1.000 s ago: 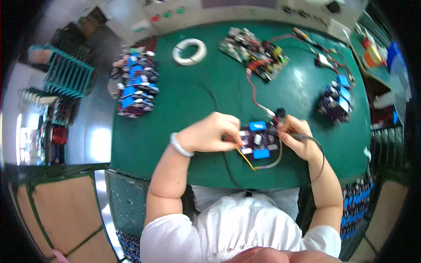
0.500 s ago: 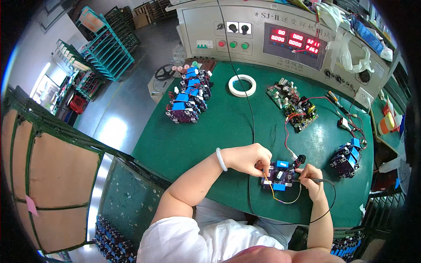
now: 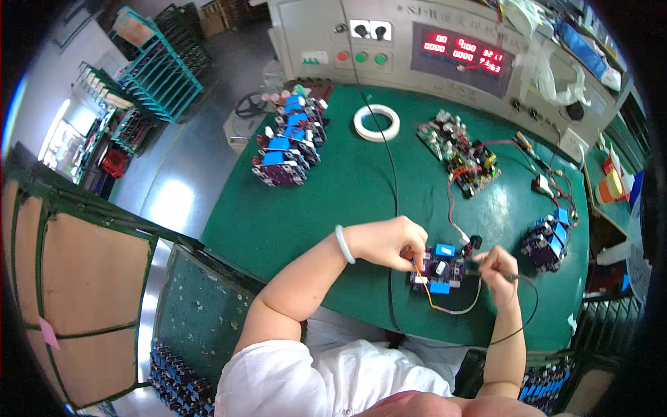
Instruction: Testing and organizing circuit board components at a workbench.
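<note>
A small purple circuit board (image 3: 451, 273) with blue blocks lies on the green tabletop before me. At its left edge my left hand (image 3: 396, 243) is closed in a pinch on the end of a thin orange wire (image 3: 422, 283). That wire continues into a pale lead (image 3: 462, 312), which curves under the board and up toward its right side. My right hand (image 3: 499, 270), just right of the board, is closed around a slim probe-like tool with a black cable (image 3: 533, 295). The tool's tip is blurred, so I cannot tell whether it touches the board.
Behind the board lies a larger circuit board (image 3: 458, 154) with red wires. Similar blue-block boards stand in a row (image 3: 288, 142) at left and a cluster (image 3: 547, 243) at right. A white tape roll (image 3: 376, 124) sits near the test bench panel (image 3: 396, 42). A black cable (image 3: 392, 177) crosses the table.
My right hand has pulled slightly right, away from the board, and is blurred. My left hand keeps its pinch at the board's left edge. The whole view has shifted a little.
</note>
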{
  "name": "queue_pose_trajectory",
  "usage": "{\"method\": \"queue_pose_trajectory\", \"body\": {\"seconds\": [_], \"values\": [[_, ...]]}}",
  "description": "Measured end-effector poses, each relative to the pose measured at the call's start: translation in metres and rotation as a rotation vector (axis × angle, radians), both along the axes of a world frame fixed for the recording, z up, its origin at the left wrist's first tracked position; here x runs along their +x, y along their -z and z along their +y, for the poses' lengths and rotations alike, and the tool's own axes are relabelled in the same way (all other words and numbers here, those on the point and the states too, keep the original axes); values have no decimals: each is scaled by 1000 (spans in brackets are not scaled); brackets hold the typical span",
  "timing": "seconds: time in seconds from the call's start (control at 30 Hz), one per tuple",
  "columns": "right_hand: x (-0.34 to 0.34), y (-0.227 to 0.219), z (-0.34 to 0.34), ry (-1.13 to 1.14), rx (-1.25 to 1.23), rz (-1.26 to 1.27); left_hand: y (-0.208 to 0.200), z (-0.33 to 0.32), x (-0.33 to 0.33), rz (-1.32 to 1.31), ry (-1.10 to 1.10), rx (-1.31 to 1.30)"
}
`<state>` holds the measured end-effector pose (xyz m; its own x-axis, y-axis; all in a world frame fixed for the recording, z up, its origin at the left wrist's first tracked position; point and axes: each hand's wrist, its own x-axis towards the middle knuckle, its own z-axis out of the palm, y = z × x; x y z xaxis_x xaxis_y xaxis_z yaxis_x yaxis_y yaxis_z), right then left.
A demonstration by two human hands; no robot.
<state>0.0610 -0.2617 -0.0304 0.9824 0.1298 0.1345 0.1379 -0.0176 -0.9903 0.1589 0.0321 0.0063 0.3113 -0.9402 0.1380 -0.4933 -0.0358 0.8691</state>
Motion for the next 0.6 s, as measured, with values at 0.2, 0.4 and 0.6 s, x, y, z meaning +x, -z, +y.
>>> {"method": "queue_pose_trajectory", "body": {"seconds": [0.2, 0.4, 0.6], "values": [[-4, -38, 59, -28, -46, 105, -6, 7, 2, 22, 7, -18], [9, -39, 83, -64, -306, 74, -3, 3, 1, -25, -38, 27], [12, -36, 85, -89, -352, 80, -7, 4, -3, -9, -43, 56]]}}
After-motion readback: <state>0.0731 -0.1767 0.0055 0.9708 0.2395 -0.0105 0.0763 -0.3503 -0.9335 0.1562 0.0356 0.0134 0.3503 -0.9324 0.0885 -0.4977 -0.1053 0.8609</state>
